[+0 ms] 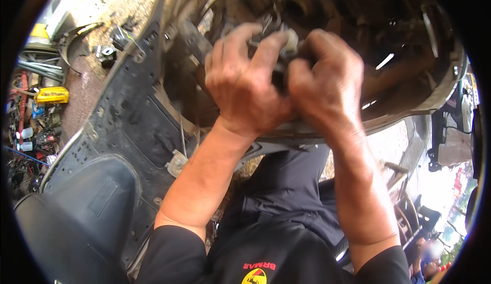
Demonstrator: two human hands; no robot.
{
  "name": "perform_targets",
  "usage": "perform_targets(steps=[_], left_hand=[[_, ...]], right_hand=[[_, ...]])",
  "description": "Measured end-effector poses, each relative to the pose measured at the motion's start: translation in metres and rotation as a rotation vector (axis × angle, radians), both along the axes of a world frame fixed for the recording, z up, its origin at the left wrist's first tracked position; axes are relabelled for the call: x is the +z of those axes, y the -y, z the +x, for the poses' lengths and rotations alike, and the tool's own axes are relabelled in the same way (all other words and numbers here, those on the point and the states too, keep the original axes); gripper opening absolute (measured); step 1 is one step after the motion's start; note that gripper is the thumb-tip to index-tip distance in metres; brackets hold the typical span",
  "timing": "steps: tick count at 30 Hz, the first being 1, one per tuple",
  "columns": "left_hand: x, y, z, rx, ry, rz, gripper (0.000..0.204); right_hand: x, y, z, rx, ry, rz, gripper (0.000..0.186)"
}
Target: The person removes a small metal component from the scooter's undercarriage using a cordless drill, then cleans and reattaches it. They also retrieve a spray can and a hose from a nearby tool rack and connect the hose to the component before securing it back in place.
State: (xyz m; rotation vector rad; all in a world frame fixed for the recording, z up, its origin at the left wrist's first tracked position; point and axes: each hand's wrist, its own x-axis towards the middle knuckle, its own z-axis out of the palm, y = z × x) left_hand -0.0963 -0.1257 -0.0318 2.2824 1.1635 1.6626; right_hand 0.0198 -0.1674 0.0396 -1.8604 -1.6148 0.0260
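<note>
The left hand (pixel 245 82) has bent, spread fingers; the right hand (pixel 327 77) is curled — whether either clamps something, I cannot tell. A small, whitish, rounded part (pixel 291 42) shows between them, within a dark, curved cavity (pixel 420 105) containing blurred mechanical parts (pixel 302 12). Leftward a black, moulded panel (pixel 120 130) covers some ground — beyond, a yellow, blocky object (pixel 52 95).

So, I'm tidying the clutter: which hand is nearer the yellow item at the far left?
Left. The left hand is to the right of the yellow item, across the dark panel; the right hand is farther right, beyond the left one.
</note>
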Motion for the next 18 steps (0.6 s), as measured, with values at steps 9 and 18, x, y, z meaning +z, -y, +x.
perform_targets(steps=[9,18], left_hand=[[-0.002,-0.003,-0.001,-0.011,-0.014,0.012,0.035],[0.005,-0.005,-0.005,-0.07,-0.048,-0.004,0.032]], right_hand=[[0.013,0.074,0.001,0.14,-0.324,0.17,0.011],[-0.05,0.17,0.004,0.296,-0.451,-0.469,0.016]])
